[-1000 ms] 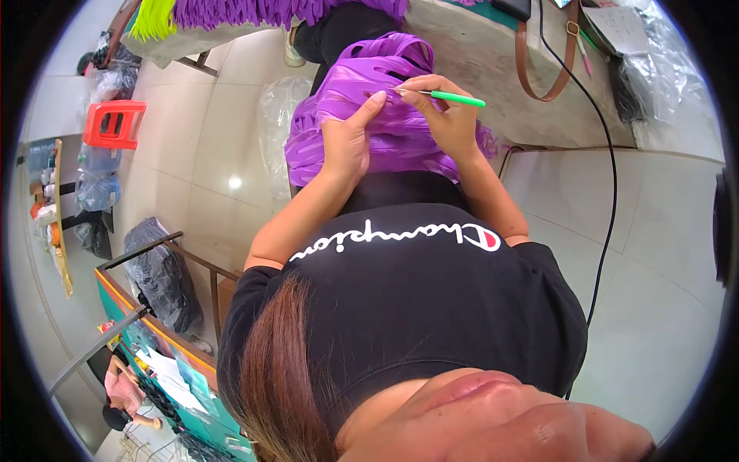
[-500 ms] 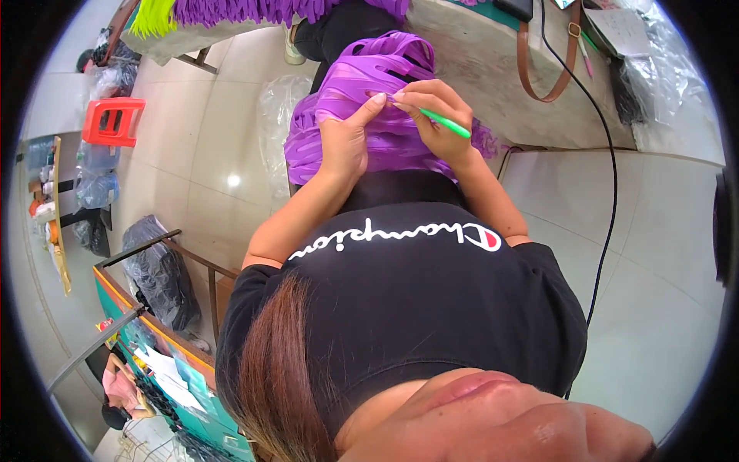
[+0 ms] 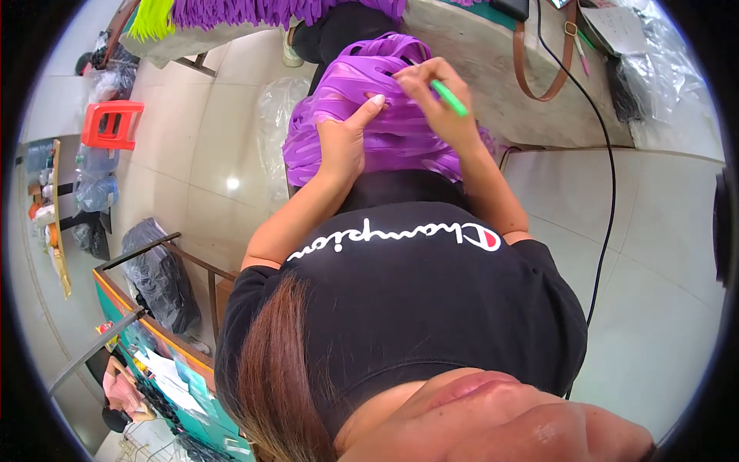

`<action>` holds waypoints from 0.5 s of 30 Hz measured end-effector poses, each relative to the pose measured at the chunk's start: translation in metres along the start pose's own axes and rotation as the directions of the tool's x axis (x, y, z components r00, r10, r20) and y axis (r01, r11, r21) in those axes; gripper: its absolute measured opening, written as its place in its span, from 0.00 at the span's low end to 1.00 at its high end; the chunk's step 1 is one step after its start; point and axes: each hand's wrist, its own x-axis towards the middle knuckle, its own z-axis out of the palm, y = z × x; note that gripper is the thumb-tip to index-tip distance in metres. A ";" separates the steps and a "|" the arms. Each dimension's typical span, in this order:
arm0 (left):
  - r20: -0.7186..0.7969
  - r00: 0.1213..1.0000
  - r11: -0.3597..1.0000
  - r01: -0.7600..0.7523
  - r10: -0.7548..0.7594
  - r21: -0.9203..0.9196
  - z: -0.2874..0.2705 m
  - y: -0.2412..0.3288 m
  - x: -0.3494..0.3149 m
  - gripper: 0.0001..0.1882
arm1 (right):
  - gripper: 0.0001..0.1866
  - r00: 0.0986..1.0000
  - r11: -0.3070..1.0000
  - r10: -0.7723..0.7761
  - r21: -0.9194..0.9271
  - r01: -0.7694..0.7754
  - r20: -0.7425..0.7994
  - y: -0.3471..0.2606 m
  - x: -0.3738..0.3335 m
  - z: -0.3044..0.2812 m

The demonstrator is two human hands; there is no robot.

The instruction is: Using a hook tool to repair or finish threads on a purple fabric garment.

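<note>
A thick bundle of glossy purple strips (image 3: 339, 85) lies across my lap, looped and overlapping. My left hand (image 3: 344, 140) grips its near left side, thumb on top and the fingers tucked out of sight among the strips. Held in my right hand (image 3: 443, 104) is a slim bright green pen-like tool (image 3: 449, 98), its end sticking out past the fingers. The right fingertips are pinched together over the upper right of the bundle. That hand is slightly blurred, and the tool's working tip cannot be made out.
Ahead stands a grey-sided table (image 3: 477, 85) with purple and yellow-green strips (image 3: 150, 19) along its edge. A brown strap (image 3: 523, 69) and a black cable (image 3: 610, 169) hang at the right. Clear plastic (image 3: 277, 115) lies left of my legs. A red stool (image 3: 112, 125) is farther left.
My right hand has lifted away from my left thumb, up and to the right, taking the green tool with it. My left hand stays almost in place on the strips.
</note>
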 end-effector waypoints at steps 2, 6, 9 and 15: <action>-0.005 1.000 0.996 -0.030 0.031 0.080 0.002 0.001 -0.001 0.12 | 0.13 0.997 0.998 0.045 -0.052 -0.042 0.058 -0.002 -0.001 0.005; 0.074 0.986 0.933 -0.168 0.152 0.318 -0.005 -0.008 0.009 0.11 | 0.19 0.998 0.967 0.024 0.254 -0.036 0.053 -0.001 0.000 0.011; 0.109 0.977 0.933 -0.208 0.183 0.294 -0.004 -0.013 0.012 0.10 | 0.18 0.989 0.869 0.134 0.471 -0.151 0.069 -0.003 0.005 0.010; 0.121 0.993 0.992 -0.014 -0.001 0.123 0.006 0.005 -0.001 0.13 | 0.18 0.986 0.880 0.160 0.446 -0.166 0.051 0.004 0.008 0.001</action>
